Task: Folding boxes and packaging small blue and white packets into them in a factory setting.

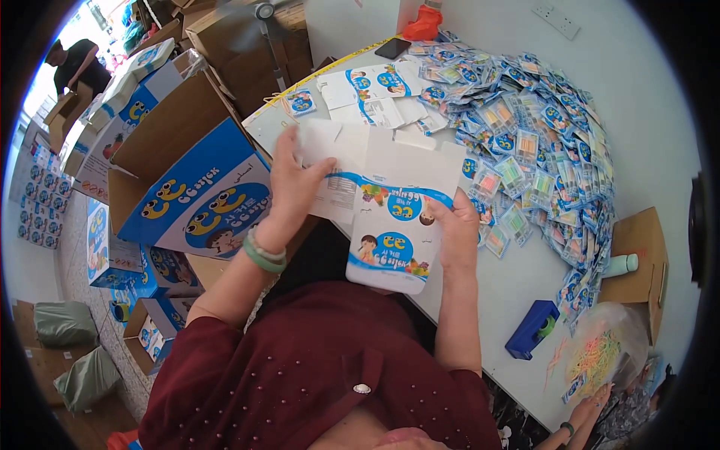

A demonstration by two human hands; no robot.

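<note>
A flat white-and-blue folding carton [390, 225] with printed cartoon faces and fruit is held up in front of my body, tilted above the table's near edge. My right hand [456, 229] grips its right edge, thumb on the front. At its left panel is my left hand [298, 180], thumb lying over the card and fingers spread toward the edge, slightly blurred. A green bangle is on my left wrist. Beyond the carton, more flat cartons [371, 86] lie stacked on the table. A large heap of small blue-and-clear sachets [525, 150] fills the table's right side.
A large open blue shipping box [202, 187] stands left of the table. On the tabletop [480, 300] are a blue tape dispenser [532, 330], a black phone [392, 49] and a clear bag of coloured strips [600, 352]. Another person's hands [589, 409] are near that bag.
</note>
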